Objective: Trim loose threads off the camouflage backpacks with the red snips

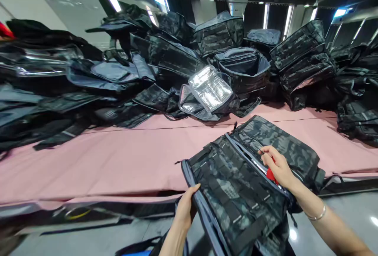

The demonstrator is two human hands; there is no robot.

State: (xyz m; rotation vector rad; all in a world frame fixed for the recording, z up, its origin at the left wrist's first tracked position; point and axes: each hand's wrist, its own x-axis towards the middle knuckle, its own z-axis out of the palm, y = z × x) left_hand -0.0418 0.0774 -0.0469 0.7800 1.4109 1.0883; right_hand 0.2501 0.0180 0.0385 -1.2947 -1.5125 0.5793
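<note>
A dark camouflage backpack (233, 189) with grey-blue edging lies partly unzipped across the table's front edge. At its near left rim, my left hand (185, 207) is closed on the opened edge, the thumb on top and the other fingers hidden beneath. My right hand (276, 165) is over the zipped gap between the front part and the camouflage flap (279, 141). Its fingers are curled round a small red-handled tool (271, 175), whose working end I cannot make out. The thumb and forefinger tips meet near the flap; anything tiny between them is too small to tell.
A pink cloth (118, 161) covers the long table. Along its back, black and camouflage bags (220, 33) are heaped, some open with grey lining. A silver-lined piece (211, 86) lies in front of the heap. Below the front edge is a grey floor (348, 216).
</note>
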